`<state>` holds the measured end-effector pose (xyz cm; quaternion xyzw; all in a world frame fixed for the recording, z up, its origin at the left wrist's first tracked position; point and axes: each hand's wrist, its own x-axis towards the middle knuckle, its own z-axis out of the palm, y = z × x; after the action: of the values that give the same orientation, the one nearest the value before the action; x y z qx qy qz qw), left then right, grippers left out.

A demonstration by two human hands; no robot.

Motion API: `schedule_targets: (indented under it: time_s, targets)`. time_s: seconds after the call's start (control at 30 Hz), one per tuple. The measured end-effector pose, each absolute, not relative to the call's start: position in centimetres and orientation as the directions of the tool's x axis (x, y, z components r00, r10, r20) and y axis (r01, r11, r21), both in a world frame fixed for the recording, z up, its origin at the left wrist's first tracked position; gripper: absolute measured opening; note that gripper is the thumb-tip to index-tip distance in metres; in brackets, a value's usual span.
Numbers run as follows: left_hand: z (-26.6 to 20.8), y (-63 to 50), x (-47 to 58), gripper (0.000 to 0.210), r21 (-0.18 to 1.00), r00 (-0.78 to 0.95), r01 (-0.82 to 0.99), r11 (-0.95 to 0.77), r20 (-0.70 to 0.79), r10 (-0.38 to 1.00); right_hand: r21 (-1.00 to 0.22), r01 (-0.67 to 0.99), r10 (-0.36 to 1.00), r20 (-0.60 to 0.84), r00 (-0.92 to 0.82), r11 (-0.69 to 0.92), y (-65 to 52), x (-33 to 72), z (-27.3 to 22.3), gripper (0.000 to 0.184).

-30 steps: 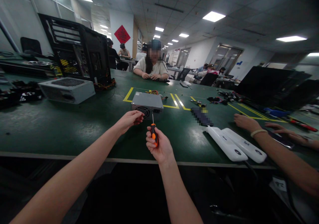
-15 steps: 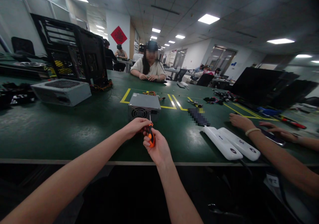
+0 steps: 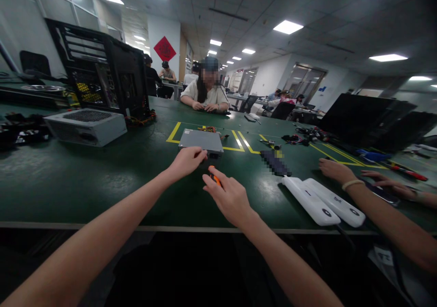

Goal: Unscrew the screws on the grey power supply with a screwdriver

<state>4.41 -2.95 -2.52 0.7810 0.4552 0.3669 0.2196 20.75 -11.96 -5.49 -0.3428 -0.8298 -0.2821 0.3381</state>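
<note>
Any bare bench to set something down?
Green table: widest patch left of the left hand, between large gray box and front edge. Smaller: between right hand and two white devices. Crowded: far left around black case; right, by a co-worker's hand.

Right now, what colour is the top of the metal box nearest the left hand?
Mostly grey; the metal box shows best in the head view.

Green table (image 3: 85,175) with power supply (image 3: 200,140), larger grey box (image 3: 102,132), computer case (image 3: 128,70), white devices (image 3: 309,201).
</note>
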Motion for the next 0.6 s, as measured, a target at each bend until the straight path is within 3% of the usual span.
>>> schedule_targets:
  time_s: [0.1,0.17,0.37,0.6]
  targets:
    - [-1.9,-1.8,4.1,0.024,0.327,0.207,0.739,-0.589,0.722,0.660,0.323,0.676,0.211,0.785,-0.583,0.663,-10.6,21.4,-4.3,0.014]
    - [-2.4,-1.0,3.9,0.023,0.213,0.229,0.779,-0.590,0.779,0.584,0.316,0.628,0.182,0.780,-0.599,0.711,-10.2,21.7,-4.0,0.017]
    - [-5.2,-0.4,3.1,0.028,0.118,0.342,0.787,-0.606,0.733,0.587,0.373,0.485,0.113,0.690,-0.715,0.791,-10.3,22.5,-4.9,0.024]
    - [-5.5,-1.2,3.5,0.038,0.026,0.395,0.803,-0.596,0.726,0.563,0.425,0.587,0.085,0.757,-0.648,0.689,-10.5,21.8,-5.5,0.025]
